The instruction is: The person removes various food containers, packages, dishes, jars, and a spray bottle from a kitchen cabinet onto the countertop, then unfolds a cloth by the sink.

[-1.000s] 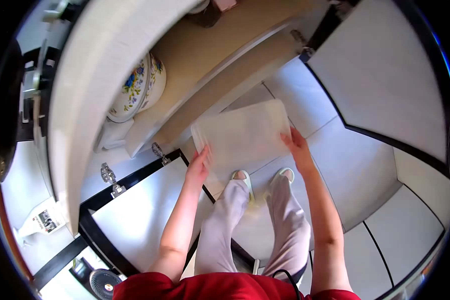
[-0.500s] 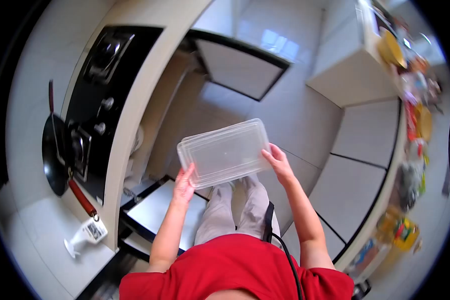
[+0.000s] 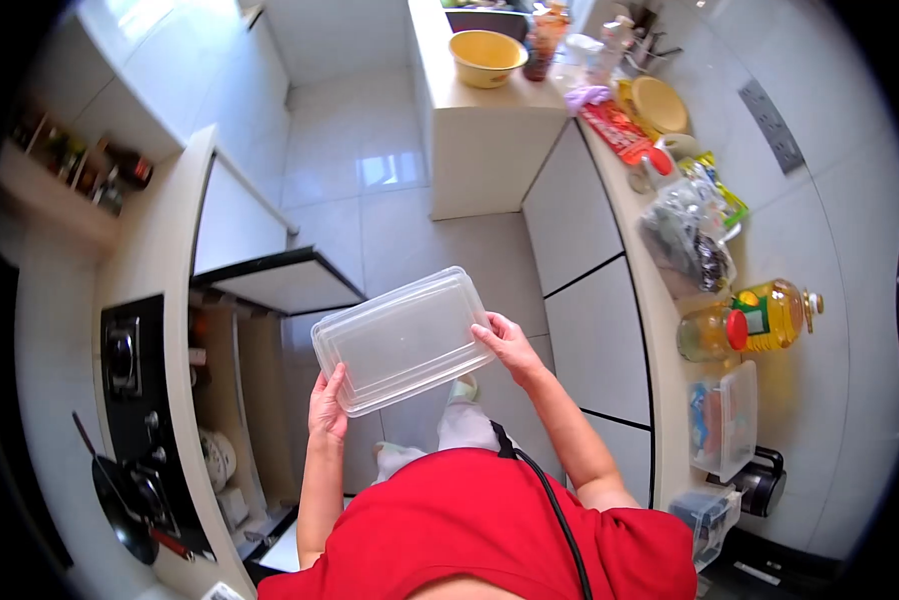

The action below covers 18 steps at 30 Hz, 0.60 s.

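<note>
A clear plastic container with a lid (image 3: 405, 340) is held flat in front of my body, over the floor. My left hand (image 3: 329, 402) grips its near left corner, thumb on top. On the right short side, my right hand (image 3: 506, 346) has its thumb on the lid and its fingers curled at the edge. Nothing can be made out inside the container.
Left, a cabinet door (image 3: 285, 282) stands open beside the stove (image 3: 135, 370), where a wok (image 3: 120, 505) sits. The right counter holds a yellow basin (image 3: 487, 58), an oil bottle (image 3: 773, 315), a red-lidded jar (image 3: 705, 334), a plastic box (image 3: 725, 418) and a kettle (image 3: 765, 485).
My body and view have turned right, toward the counter with the bottles. The container stays in both hands and has shifted slightly left and lower in view.
</note>
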Tool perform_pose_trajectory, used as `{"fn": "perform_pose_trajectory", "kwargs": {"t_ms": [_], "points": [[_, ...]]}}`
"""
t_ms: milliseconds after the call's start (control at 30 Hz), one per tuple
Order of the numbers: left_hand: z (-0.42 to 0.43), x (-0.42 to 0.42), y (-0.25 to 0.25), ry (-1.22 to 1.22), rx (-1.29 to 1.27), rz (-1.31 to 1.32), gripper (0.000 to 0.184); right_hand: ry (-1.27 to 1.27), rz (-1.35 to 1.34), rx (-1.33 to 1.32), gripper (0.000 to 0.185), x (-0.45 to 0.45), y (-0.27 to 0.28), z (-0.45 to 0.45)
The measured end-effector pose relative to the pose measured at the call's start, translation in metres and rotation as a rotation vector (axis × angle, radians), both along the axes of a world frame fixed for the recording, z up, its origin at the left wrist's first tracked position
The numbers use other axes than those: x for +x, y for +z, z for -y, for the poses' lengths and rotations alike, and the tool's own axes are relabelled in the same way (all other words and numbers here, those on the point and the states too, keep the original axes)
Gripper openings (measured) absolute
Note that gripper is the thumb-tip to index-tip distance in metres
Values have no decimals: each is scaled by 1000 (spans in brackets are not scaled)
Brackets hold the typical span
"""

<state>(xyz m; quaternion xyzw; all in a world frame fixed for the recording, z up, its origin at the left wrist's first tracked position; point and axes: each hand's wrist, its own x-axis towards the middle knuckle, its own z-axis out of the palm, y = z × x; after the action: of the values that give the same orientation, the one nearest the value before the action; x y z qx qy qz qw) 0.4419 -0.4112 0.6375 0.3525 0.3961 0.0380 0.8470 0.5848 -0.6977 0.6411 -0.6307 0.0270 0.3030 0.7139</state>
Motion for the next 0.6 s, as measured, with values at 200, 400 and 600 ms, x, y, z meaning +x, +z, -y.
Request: {"fn": "perform_pose_trajectory", "kwargs": {"t_ms": [200, 400, 600], "points": [[54, 126, 17, -253, 98, 103, 41, -155, 15, -45, 45, 81, 36, 81], [99, 264, 53, -509, 75, 193, 42, -368, 9, 87, 56, 142, 60, 154], [175, 407, 100, -902, 34, 404, 43, -639, 138, 98, 49, 186, 118, 224]]}}
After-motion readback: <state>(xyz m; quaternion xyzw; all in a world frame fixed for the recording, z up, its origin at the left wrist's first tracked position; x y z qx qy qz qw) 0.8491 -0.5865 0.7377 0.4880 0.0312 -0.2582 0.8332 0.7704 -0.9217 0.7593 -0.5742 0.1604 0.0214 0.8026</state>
